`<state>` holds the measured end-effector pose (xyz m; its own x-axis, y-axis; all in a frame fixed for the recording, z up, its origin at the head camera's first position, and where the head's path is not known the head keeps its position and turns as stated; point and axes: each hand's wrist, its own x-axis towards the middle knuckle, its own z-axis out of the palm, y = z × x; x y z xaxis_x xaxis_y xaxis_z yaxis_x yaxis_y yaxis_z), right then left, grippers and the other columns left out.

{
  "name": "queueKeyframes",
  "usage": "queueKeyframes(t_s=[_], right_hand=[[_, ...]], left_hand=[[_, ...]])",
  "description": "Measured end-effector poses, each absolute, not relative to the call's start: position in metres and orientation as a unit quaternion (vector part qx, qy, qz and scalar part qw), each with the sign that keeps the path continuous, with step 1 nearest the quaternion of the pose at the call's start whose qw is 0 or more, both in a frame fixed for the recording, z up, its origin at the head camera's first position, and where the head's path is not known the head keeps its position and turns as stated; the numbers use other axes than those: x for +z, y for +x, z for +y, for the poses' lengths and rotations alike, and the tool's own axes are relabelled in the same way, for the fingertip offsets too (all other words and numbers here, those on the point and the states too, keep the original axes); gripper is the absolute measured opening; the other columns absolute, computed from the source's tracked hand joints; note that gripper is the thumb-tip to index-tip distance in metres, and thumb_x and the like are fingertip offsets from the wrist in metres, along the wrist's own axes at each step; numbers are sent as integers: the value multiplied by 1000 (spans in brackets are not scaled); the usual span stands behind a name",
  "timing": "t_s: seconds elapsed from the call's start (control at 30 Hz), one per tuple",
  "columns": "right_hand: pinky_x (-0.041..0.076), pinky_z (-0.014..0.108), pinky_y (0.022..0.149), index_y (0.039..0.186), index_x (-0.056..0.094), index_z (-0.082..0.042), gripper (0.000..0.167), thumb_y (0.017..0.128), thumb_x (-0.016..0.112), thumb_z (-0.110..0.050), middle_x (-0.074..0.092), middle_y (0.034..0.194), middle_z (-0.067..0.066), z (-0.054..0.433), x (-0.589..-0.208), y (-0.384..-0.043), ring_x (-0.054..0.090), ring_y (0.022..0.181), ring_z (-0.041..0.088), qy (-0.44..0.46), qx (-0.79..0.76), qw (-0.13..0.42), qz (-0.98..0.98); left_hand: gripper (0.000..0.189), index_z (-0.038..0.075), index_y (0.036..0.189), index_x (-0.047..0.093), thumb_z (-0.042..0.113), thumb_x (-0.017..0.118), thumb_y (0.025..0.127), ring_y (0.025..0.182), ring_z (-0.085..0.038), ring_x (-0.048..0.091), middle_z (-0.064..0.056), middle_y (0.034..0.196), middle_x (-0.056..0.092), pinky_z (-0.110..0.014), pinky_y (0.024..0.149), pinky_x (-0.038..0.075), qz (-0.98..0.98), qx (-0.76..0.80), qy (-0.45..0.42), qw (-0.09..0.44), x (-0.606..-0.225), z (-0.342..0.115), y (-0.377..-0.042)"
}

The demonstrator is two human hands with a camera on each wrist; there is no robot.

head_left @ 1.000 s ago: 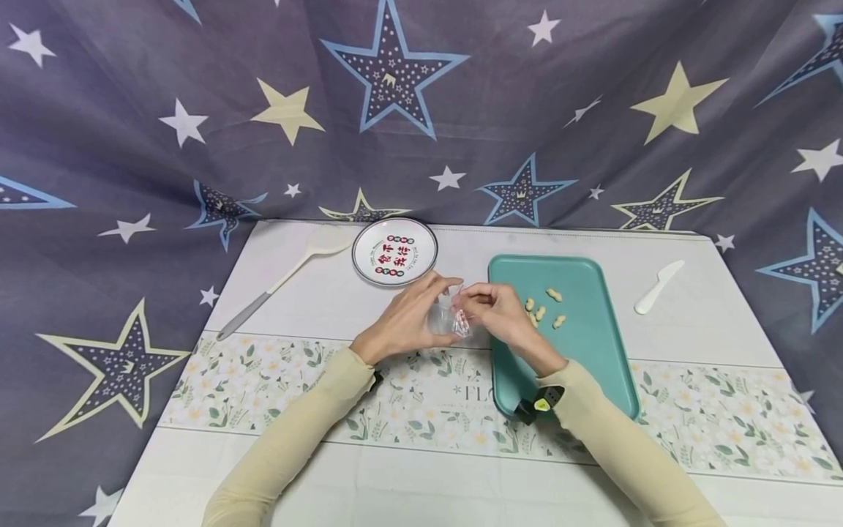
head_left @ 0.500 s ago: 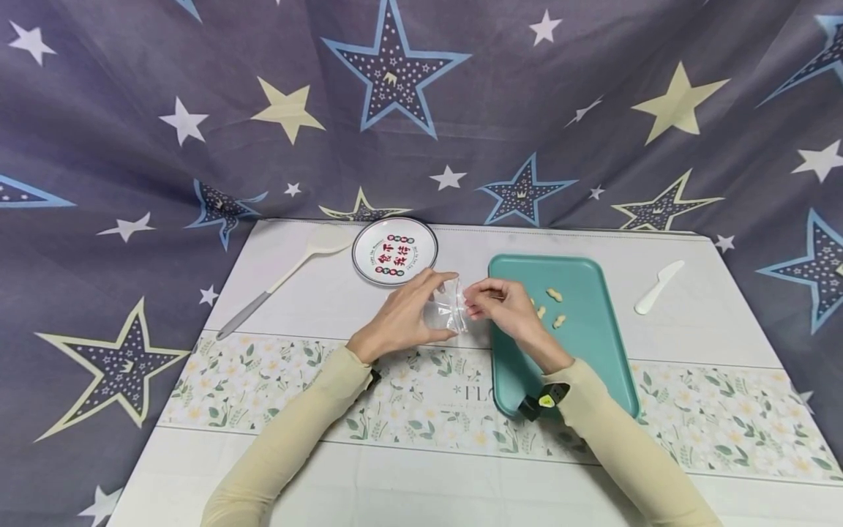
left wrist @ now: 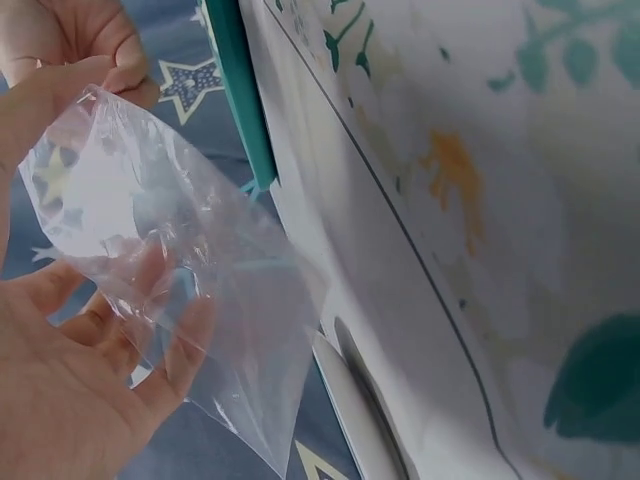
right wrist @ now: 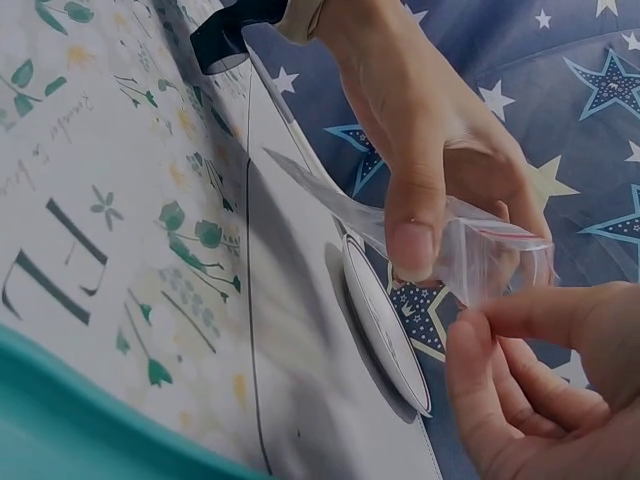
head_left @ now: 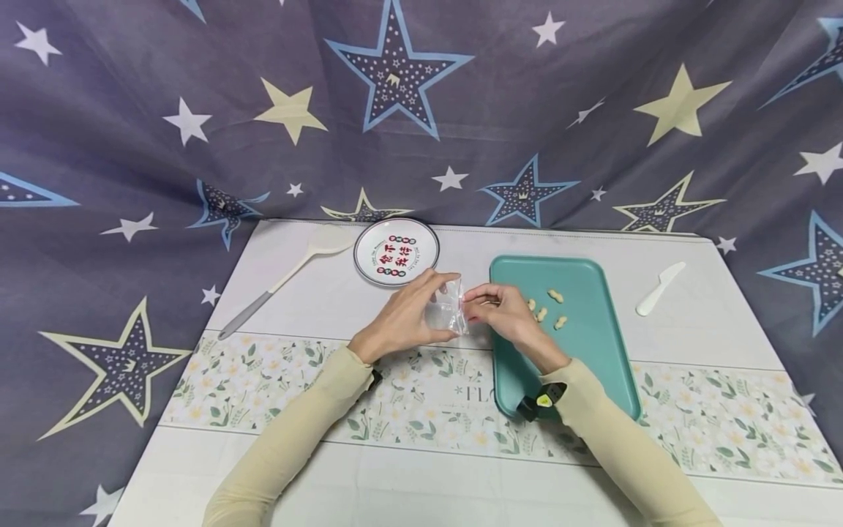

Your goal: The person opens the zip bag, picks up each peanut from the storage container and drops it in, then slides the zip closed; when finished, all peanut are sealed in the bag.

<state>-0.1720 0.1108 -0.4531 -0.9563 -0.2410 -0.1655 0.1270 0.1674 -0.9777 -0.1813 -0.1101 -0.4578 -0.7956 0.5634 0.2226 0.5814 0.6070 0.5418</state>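
Observation:
A small clear zip bag (head_left: 445, 310) is held above the table between both hands. My left hand (head_left: 403, 313) wraps it loosely, thumb at the near edge and fingers at the far edge. At the bag's right end, my right hand (head_left: 506, 313) pinches the mouth near the zip strip with thumb and index finger. In the right wrist view, a thin red line runs along the mouth of the bag (right wrist: 482, 262). Seen from the left wrist, the bag (left wrist: 225, 275) is see-through, with fingers showing behind it and no contents visible.
Under my right forearm lies a teal tray (head_left: 586, 373) with several peanuts (head_left: 560, 322). Behind the hands stands a white plate (head_left: 426, 258) with red lettering. A long grey-handled spoon (head_left: 245, 315) lies at left, a white knife (head_left: 660, 290) at right. A starry cloth hangs behind.
My right hand has drawn slightly right, then come back a little toward the bag. The bag's mouth, crumpled at first, now stands flatter. My left hand stays nearly in place.

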Motion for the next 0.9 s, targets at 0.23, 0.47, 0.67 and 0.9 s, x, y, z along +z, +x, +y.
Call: queueKeyframes(t_s=[0.23,0.47,0.67,0.9], right_hand=[[66,39,81,115,70,12,25,94,72,-1,76,93,9,113,-453,-174,72,72,8,-43,-641,137,754],[66,41,81,114,71,12,24,95,72,-2,76,96,15,115,-450,-174,73,73,10,-41,-636,128,760],[65,44,85,118,70,12,27,96,71,-5,76,99,20,125,-453,-175,76,81,20,-30,-632,126,764],[65,42,83,122,70,8,30,99,70,-11,77,105,22,148,-452,-173,78,85,23,-27,-604,123,787]], left_hand=[[96,21,155,46,37,94,74,102,-18,63,-1,122,60,-30,77,57,-899,-304,-315,18,-458,-113,-182],[96,23,156,45,39,93,74,104,-16,63,1,124,59,-30,78,56,-902,-301,-309,10,-458,-114,-182],[97,23,156,43,39,93,75,108,-23,66,-4,130,61,-34,79,57,-899,-312,-307,1,-460,-115,-183],[98,21,157,43,38,94,75,107,-25,67,-8,129,62,-36,80,58,-899,-312,-308,3,-460,-116,-184]])
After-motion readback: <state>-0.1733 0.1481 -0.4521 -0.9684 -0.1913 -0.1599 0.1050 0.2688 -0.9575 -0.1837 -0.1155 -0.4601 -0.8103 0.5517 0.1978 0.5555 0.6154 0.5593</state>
